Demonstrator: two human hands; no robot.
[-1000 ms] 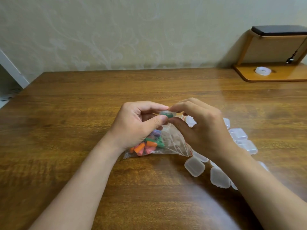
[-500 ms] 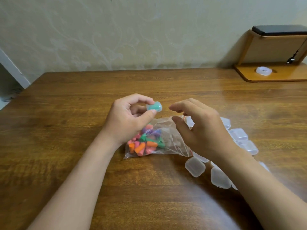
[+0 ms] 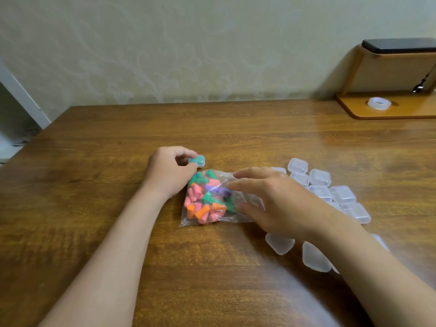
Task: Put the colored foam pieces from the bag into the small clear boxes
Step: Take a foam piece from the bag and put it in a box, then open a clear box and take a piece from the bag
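A clear plastic bag (image 3: 238, 182) lies on the wooden table (image 3: 94, 161), holding several pink, orange, green and purple foam pieces (image 3: 203, 204). My left hand (image 3: 168, 173) pinches a small clear box with green foam inside (image 3: 197, 160), resting it on the table just behind the bag. My right hand (image 3: 273, 204) hovers over the bag's right part, fingers spread, holding nothing. Several small clear boxes (image 3: 319, 177) lie to the right of the bag, partly hidden by my right hand and wrist.
Two more clear boxes (image 3: 279, 243) lie near my right forearm. At the back right stands a wooden stand (image 3: 389, 113) with a tape roll (image 3: 379, 103) on its base and a dark flat device (image 3: 401, 45) on top. The wall runs behind the table.
My left hand carried the closed green-filled box away from my right hand and lowered it to the table behind the bag. My right hand let go and opened over the bag.
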